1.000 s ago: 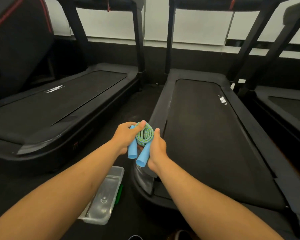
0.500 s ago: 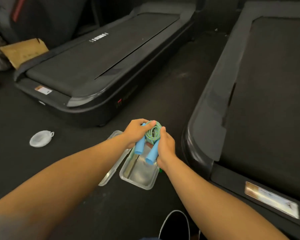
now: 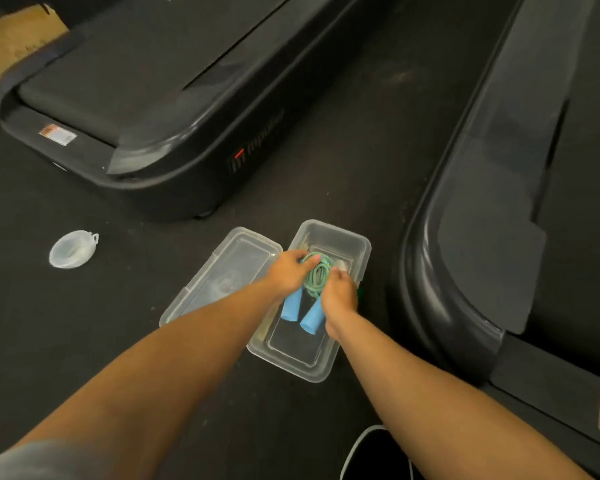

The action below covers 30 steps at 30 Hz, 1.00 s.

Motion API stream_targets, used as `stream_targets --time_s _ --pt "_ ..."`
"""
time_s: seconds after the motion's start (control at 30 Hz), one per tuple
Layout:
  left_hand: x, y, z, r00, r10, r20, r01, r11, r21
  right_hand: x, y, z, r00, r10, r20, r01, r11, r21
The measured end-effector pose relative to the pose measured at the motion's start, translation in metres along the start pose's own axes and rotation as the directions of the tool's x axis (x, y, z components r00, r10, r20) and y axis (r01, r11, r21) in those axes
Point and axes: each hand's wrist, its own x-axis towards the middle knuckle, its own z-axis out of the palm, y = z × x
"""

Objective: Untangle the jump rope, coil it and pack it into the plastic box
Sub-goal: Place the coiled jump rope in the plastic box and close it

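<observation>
Plastic box [image 3: 326,370] on floor [image 3: 84,341] between two treadmills; lid [image 3: 201,289] touching its left side; small round container [image 3: 71,250] farther left, apart.

Bare forearms; a grey sleeve [image 3: 32,460], blurred, perhaps a T-shirt's.

A small round clear container [image 3: 72,248] lies on the dark floor [image 3: 84,341], well left of the hands. Two black treadmills [image 3: 146,109] [image 3: 520,202] flank them, with cardboard [image 3: 14,39] far beyond on the left.
</observation>
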Motion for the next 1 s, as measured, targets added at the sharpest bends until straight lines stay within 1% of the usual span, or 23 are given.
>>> stream_targets --time_s 0.03,0.13,0.23,0.33,0.4,0.43,0.5,0.53,0.63,0.7,0.83,0.93,1.0 --pt "0.004 0.000 0.003 1.000 -0.008 0.010 0.008 0.998 0.055 0.003 -0.002 0.003 1.000 0.020 0.000 -0.020 1.000 -0.021" --pt "0.010 -0.006 0.015 0.997 -0.061 0.050 0.054 0.990 0.129 0.009 -0.004 0.008 0.994 0.105 0.003 -0.105 0.993 -0.056" --pt "0.012 -0.016 0.022 0.991 -0.106 0.079 0.083 0.962 0.259 0.013 -0.005 0.007 0.988 0.149 0.038 -0.145 0.985 -0.089" --pt "0.007 -0.015 0.023 0.991 -0.086 0.101 0.036 0.906 0.422 0.014 -0.009 0.004 0.975 0.196 0.101 -0.188 0.979 -0.082" --pt "0.005 -0.015 0.022 0.991 -0.066 0.118 0.000 0.874 0.487 0.010 -0.014 0.003 0.974 0.198 0.108 -0.186 0.976 -0.109" --pt "0.004 -0.015 0.022 0.992 -0.057 0.112 -0.006 0.869 0.495 0.008 -0.017 0.002 0.976 0.187 0.108 -0.173 0.977 -0.123" --pt "0.000 -0.013 0.019 0.996 -0.034 0.082 -0.010 0.876 0.482 0.006 -0.017 0.001 0.978 0.146 0.152 -0.124 0.981 -0.147" --pt "-0.001 -0.010 0.017 0.998 -0.002 0.058 -0.025 0.886 0.464 0.005 -0.017 -0.001 0.979 0.123 0.161 -0.097 0.983 -0.157" --pt "-0.009 0.006 0.002 0.994 0.100 -0.041 -0.075 0.911 0.407 -0.002 -0.019 -0.010 0.992 0.092 0.091 -0.081 0.990 -0.119" --pt "-0.012 0.008 -0.013 0.982 0.128 -0.139 -0.066 0.922 0.382 -0.005 -0.019 -0.015 0.996 0.071 0.062 -0.063 0.992 -0.113" --pt "-0.019 -0.011 -0.035 0.956 0.057 -0.288 0.047 0.939 0.341 -0.013 -0.014 -0.019 0.997 0.023 0.076 -0.015 0.995 -0.103" --pt "-0.027 -0.035 -0.044 0.940 -0.074 -0.334 0.182 0.935 0.304 -0.016 -0.004 -0.019 0.993 0.027 0.117 -0.018 0.997 -0.080" --pt "-0.030 -0.053 -0.048 0.929 -0.155 -0.336 0.267 0.910 0.318 -0.017 0.003 -0.018 0.988 0.023 0.156 -0.015 0.999 -0.049"
